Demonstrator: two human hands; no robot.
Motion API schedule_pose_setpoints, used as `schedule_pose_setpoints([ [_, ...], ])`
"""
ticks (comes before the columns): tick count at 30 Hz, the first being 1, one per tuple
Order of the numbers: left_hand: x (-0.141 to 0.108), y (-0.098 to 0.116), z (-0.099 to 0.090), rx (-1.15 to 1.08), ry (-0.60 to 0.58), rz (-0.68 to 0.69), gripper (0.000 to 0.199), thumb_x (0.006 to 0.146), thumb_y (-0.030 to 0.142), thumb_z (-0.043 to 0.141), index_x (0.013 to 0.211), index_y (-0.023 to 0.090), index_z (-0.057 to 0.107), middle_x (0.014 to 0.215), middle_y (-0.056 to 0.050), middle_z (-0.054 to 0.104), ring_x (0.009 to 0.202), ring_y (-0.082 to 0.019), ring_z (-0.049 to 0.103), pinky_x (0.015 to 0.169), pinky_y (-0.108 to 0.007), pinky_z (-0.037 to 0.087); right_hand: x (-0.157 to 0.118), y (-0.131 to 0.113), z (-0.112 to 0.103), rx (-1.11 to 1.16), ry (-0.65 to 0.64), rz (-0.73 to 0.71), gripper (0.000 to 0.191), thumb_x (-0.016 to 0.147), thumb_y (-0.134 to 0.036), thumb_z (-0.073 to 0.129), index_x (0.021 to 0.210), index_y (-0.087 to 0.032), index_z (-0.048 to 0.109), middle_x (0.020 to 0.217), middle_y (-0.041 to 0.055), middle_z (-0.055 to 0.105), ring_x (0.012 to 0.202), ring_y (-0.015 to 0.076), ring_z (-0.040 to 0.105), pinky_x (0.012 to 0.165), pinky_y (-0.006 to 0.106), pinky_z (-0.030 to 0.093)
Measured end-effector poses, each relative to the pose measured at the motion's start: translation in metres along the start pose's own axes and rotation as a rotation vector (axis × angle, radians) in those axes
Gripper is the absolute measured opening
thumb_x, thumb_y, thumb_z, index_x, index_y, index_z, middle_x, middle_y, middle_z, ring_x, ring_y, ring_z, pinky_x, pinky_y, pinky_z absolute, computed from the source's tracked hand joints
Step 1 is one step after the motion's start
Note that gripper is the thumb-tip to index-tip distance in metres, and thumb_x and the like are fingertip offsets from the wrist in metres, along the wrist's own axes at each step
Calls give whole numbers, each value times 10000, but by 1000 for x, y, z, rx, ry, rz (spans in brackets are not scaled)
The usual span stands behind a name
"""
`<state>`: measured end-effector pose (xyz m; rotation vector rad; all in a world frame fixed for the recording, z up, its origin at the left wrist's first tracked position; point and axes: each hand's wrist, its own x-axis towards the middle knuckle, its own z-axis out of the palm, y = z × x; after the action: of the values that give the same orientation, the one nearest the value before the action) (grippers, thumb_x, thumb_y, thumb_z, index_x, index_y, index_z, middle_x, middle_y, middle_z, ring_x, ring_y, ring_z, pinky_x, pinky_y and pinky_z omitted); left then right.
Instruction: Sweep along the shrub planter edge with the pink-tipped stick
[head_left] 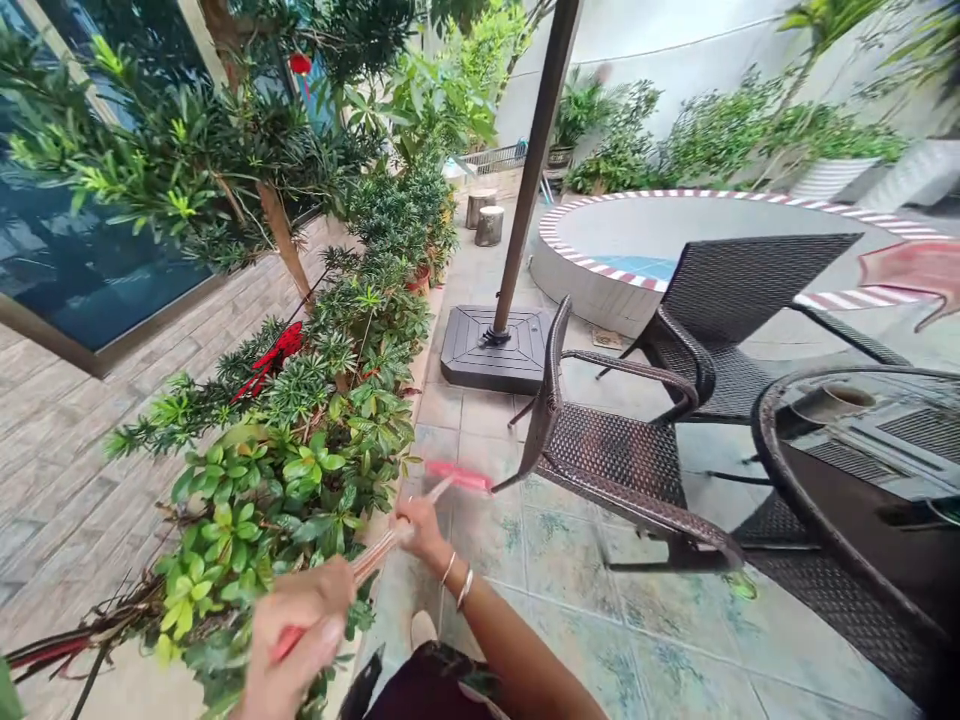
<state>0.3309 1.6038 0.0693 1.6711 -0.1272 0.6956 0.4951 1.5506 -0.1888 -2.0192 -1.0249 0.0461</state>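
Observation:
Both hands grip a long thin pole (pixel 375 556) that slants from the lower left toward the floor. My left hand (pixel 304 620), blurred, is closed around its upper end, where a red tip shows. Further down the pole, my right hand (pixel 421 530) is wrapped round it, with bangles on that wrist. At the far end of the pole, a pinkish-red head (pixel 459 475) rests on or just above the tiles, beside the front leg of the nearest wicker chair (pixel 615 450). Motion blurs the head, so its exact kind is unclear.
Leafy bushes (pixel 300 480) line the left side along a brick wall (pixel 75 450). Ahead stands an umbrella base (pixel 495 345) with its pole. On the right are a round glass table (pixel 862 450), another wicker chair (pixel 735 320) and a round tiled pool (pixel 600 285).

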Motion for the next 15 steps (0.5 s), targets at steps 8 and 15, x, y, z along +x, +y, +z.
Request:
schedule_pose_setpoints([
  [8,-68,-53,89,274,20,-68,458,959,242,531,562,206,305,511,39,372,513,-117,365,541,-292,339,-40,57,-10,55,-141,40,258,599,-84,573,531,-212,360,519,-57,416,533,110,396,542,244,275],
  [15,-149,76,152,325,-64,63,460,973,372,502,578,212,330,463,33,339,437,-123,358,492,-316,337,-228,-8,-37,113,-207,-7,298,546,-107,598,515,-221,324,506,-43,493,518,127,459,571,268,367],
])
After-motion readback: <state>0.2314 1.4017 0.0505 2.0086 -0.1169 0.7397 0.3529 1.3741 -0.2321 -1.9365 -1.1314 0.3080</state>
